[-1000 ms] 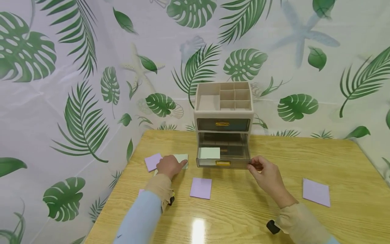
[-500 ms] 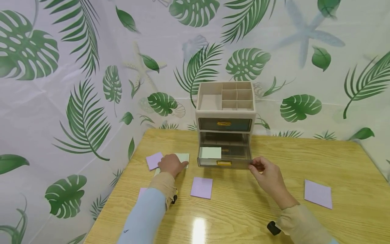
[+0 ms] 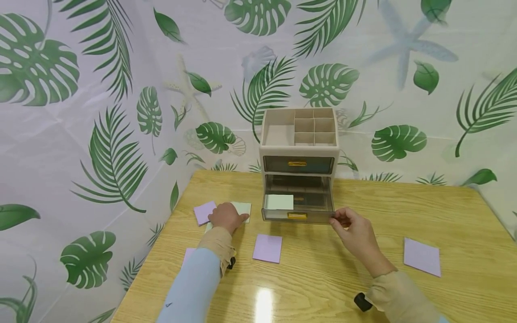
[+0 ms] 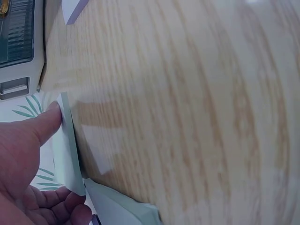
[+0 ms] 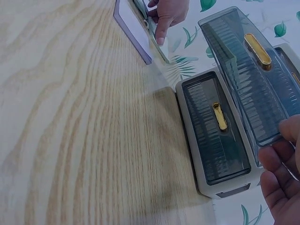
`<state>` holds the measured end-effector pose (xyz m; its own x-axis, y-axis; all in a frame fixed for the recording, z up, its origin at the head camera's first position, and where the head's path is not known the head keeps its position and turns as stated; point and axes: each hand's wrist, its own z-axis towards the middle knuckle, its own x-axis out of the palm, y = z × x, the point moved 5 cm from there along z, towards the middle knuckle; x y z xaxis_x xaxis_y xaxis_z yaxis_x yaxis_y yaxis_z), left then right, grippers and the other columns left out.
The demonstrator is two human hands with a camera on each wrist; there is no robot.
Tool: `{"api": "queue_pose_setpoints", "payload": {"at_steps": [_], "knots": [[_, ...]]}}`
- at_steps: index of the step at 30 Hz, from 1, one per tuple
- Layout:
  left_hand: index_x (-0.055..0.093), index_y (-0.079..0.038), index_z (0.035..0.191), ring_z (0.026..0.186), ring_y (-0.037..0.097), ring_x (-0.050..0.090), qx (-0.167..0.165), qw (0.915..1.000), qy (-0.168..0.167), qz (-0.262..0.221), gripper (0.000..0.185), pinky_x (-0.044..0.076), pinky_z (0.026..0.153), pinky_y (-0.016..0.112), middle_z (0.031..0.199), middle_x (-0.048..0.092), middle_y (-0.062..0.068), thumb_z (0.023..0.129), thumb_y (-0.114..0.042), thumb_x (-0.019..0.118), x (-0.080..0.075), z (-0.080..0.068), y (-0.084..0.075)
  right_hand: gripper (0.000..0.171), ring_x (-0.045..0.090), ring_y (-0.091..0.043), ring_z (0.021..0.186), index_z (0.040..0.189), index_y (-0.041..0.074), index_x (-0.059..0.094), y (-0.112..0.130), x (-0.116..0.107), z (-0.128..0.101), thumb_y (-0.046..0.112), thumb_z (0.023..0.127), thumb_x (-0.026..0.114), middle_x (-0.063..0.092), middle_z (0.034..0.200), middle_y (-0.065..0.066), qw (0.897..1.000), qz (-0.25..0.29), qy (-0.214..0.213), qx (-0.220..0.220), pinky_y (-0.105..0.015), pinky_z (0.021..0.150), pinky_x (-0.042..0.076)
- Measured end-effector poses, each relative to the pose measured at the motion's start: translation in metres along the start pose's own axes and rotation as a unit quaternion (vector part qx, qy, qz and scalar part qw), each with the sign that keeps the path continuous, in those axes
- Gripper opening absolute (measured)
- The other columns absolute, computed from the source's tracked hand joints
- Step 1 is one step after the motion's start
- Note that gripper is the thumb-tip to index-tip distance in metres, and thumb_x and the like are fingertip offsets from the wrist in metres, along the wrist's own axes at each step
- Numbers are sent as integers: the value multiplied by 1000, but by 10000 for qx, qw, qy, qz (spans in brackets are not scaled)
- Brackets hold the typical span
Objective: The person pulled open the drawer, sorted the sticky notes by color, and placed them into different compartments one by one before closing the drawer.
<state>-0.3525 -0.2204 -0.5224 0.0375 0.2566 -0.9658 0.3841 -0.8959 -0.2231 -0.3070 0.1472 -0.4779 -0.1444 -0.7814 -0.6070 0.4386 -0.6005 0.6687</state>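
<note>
My left hand (image 3: 226, 217) is over the left of the table, gripping a pale green sticky note pad (image 3: 243, 211) between thumb and fingers; the left wrist view shows the thumb on one edge of this pad (image 4: 68, 145) and curled fingers at the other. A second green pad (image 4: 117, 206) lies beside it, partly under the hand. My right hand (image 3: 357, 235) pinches the front right corner of a pulled-out, see-through drawer (image 3: 315, 204) of a cream desk organizer (image 3: 299, 150). Inside the drawer, on its left side, sits another green pad (image 3: 278, 202).
Purple sticky note pads lie about: one (image 3: 204, 212) beyond the left hand, one (image 3: 267, 248) before the organizer, one (image 3: 422, 256) at right, one (image 3: 188, 255) partly behind the left sleeve. A closed lower drawer (image 5: 215, 131) sits below the pulled-out one. Leaf-patterned cloth (image 3: 258, 67) backs the table.
The head view has shifted slightly. Both hands keep nearly the same place: left on the green pad, right at the drawer corner.
</note>
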Motion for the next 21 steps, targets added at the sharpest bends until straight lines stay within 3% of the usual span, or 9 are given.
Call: {"api": "queue_pose_setpoints", "payload": {"at_steps": [7,15,21], "knots": [[54,5,107,101,39,53,157,9985,-411,-316,72,43,83,54,104,57,23,75,-55,77,-4,-3,-3,6,61,-12,76,93,13,63,1,0,0,16,91,68,65,86,1,10000,32,-38,0,-22,66,51],[48,-1,99,78,35,63,538,9928,-788,-724,46,49,69,46,79,60,16,84,-36,75,-4,1,-6,6,61,-11,76,93,14,63,1,0,0,17,91,68,65,87,3,10000,37,-7,21,-21,66,51],[49,0,107,72,30,63,767,9839,-733,-1440,28,51,62,41,83,62,17,93,-19,63,-5,5,-8,6,61,-11,76,93,14,63,1,0,0,18,92,68,66,87,2,10000,55,-34,43,-20,66,50]]}}
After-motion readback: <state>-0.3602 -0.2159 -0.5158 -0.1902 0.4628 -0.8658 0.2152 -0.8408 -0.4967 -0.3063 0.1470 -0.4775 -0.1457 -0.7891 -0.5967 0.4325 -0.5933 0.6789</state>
